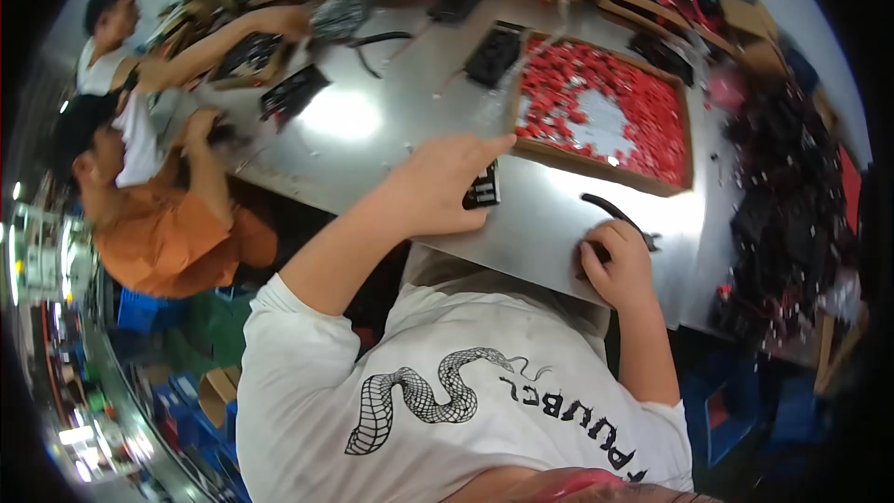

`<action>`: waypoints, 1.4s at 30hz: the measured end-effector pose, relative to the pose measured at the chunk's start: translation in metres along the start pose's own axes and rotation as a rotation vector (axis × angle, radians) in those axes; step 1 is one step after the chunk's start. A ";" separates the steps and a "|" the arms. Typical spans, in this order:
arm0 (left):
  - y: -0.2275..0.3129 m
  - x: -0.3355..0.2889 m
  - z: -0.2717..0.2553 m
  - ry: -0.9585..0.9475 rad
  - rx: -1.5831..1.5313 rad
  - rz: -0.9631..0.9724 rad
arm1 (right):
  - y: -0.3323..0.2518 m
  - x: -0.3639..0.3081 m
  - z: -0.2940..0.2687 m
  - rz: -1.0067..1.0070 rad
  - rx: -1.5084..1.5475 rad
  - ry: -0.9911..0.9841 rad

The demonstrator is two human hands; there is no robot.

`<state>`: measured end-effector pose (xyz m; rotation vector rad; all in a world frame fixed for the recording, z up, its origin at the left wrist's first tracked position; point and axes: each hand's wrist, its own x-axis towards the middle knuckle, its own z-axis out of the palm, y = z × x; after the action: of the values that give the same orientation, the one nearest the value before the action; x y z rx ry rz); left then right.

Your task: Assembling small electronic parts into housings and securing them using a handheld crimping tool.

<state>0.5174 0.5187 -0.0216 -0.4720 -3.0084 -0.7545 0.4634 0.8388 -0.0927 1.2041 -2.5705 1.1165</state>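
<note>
A worker's left hand [458, 179], partly open, arches over a flat black piece with white markings [484, 188] at frame center while the right hand [617, 265] curls beside black-handled metal pliers [614, 208], right of center, on the silver metal tabletop [545, 228], either hold unclear.

One worktop [549, 233] bears two black-handled pliers [607, 203] and one carton [559, 156] of countless red pieces [656, 121]. Two co-workers [177, 233] show.
</note>
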 end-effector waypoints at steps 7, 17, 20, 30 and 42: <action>0.013 -0.025 0.047 0.170 0.391 -0.059 | -0.004 -0.010 -0.005 0.148 0.127 0.017; 0.028 -0.025 0.053 0.168 0.525 -0.134 | 0.094 0.169 -0.028 0.149 -0.317 0.166; 0.025 -0.012 0.066 0.194 0.475 -0.109 | 0.107 0.203 -0.009 0.325 -0.440 -0.090; -0.011 -0.028 0.077 0.376 0.259 -0.044 | 0.062 0.168 -0.030 0.350 0.076 0.207; -0.008 -0.026 0.086 0.385 -0.092 0.232 | -0.036 0.025 0.041 0.331 0.244 -0.109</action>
<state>0.5458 0.5444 -0.1028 -0.5882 -2.5223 -0.8542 0.4804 0.7815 -0.0923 0.9204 -2.8589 1.5059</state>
